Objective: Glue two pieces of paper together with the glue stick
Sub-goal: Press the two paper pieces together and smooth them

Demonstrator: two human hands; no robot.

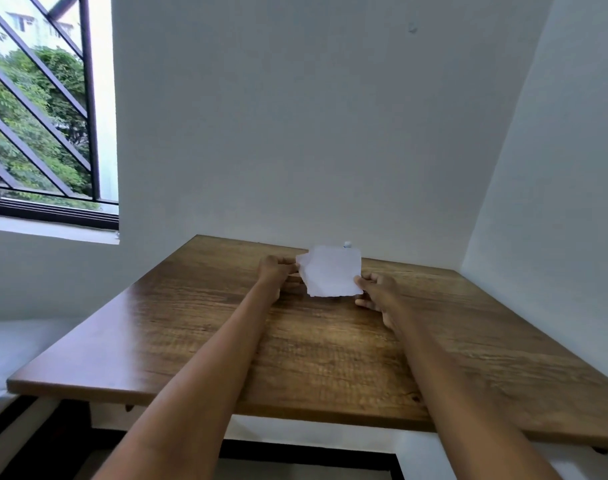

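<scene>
Two white torn-edged pieces of paper are held together, lifted a little above the far part of the wooden table. My left hand pinches their left edge. My right hand pinches the lower right corner. One sheet sticks out slightly at the left behind the other. Just behind the paper's top edge, the white tip of the glue stick shows; the rest of it is hidden by the paper.
White walls close in the table at the back and right. A barred window is at the left. A pale surface, like a bed, lies below the table's left edge.
</scene>
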